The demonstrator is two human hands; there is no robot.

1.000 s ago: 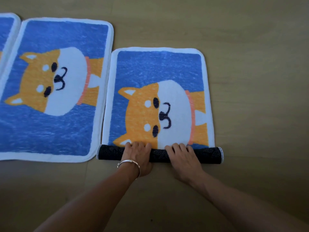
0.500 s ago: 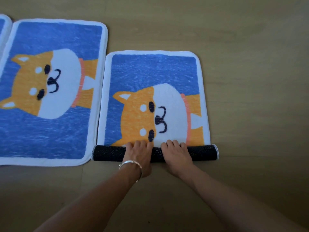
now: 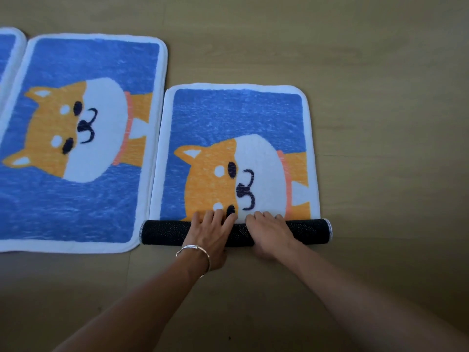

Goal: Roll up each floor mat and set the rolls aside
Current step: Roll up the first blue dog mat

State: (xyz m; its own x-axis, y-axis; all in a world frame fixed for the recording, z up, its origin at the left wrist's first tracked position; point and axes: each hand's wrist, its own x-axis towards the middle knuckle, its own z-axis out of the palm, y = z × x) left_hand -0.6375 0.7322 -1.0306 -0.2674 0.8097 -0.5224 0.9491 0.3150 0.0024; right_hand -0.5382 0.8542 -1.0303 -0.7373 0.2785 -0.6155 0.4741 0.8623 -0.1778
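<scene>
A blue floor mat [image 3: 236,118] with an orange and white dog lies on the wooden floor. Its near end is wound into a black dotted roll [image 3: 162,231], backing outward. My left hand [image 3: 210,232], with a silver bracelet at the wrist, presses on the middle of the roll, fingers laid over its top onto the dog print. My right hand [image 3: 271,232] presses on the roll just to the right in the same way. A second, matching mat [image 3: 76,199] lies flat to the left, edge to edge with the first.
The corner of a third mat [image 3: 7,47] shows at the far left edge. Bare wooden floor [image 3: 380,148] stretches to the right of the mats, behind them and in front of the roll.
The roll has moved further up the mat and grown thicker, covering more of the dog's face. Both hands have travelled forward with it.
</scene>
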